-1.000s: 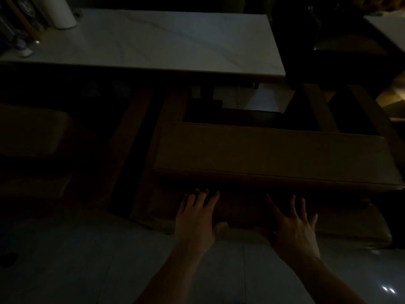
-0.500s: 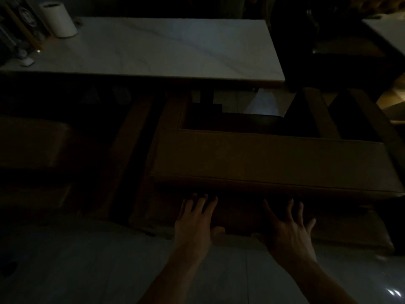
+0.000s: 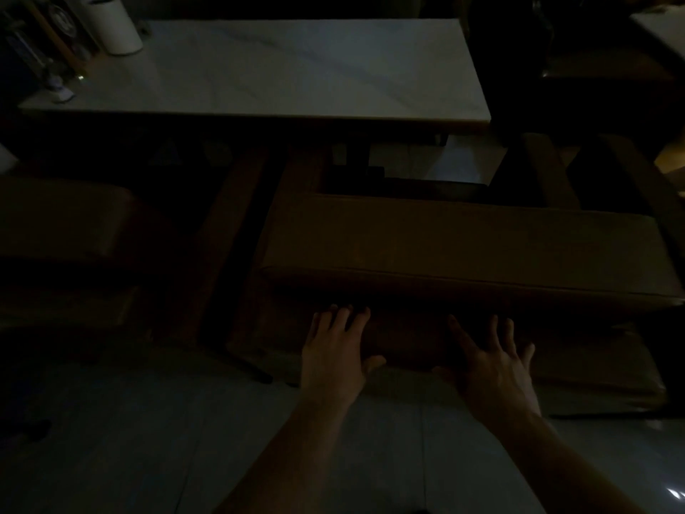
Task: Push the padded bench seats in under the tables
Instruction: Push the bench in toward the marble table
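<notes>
In very dim light, the left hand [image 3: 333, 354] and right hand [image 3: 493, 365] lie flat, fingers spread and gripping nothing, against the near side of the padded bench seat [image 3: 456, 246], just below its cushion edge. The seat stands on the tiled floor [image 3: 129, 439] in front of the pale marble worktop [image 3: 281, 68], not yet under it. A second seat [image 3: 63, 220] at left, the table legs and items beside the white roll [image 3: 115, 26] are too dark to make out.
</notes>
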The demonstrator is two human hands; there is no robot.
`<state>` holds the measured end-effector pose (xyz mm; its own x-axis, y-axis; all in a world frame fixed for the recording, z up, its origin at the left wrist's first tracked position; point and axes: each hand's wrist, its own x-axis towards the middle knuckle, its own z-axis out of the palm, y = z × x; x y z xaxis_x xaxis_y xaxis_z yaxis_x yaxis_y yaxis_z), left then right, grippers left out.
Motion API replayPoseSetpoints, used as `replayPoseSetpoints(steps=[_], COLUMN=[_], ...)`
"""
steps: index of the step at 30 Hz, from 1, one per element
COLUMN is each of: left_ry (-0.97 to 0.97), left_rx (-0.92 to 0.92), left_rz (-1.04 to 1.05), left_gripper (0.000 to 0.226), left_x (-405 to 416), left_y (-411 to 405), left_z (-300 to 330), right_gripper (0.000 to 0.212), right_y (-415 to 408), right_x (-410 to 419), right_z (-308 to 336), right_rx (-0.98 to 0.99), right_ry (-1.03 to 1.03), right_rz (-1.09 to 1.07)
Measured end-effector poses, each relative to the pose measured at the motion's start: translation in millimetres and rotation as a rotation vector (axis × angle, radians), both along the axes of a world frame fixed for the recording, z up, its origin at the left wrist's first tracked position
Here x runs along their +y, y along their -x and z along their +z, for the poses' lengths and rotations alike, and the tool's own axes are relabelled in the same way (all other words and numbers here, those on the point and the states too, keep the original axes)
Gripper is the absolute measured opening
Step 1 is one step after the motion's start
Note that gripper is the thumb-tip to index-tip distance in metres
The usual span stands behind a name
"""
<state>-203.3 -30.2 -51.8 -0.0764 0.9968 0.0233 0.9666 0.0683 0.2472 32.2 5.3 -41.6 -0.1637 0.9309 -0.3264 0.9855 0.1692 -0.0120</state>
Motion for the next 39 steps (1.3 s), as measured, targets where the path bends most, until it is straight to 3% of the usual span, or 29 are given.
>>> replayPoseSetpoints(steps=[16, 24, 39], left_ry=[0.068, 0.158, 0.230], left_rx=[-0.053, 0.005, -0.028], left_rz=[0.015, 0.022, -0.145], left_gripper=[0.077, 0.079, 0.092], left_x=[-7.3, -4.5, -38.7], left_y=[-8.2, -10.9, -43.0], left_z=[-2.8, 13.2, 130.0], right_gripper=[0.084, 0.084, 0.088], right_y=[-9.3, -8.4, -38.2], right_x=[-9.7, -9.1, -69.3], right_z=[-4.0, 3.9, 127.1], right_rx=[-0.009, -0.008, 0.180], right_ry=[-0.008, 0.034, 0.140], right_rz=[0.012, 0.023, -0.077])
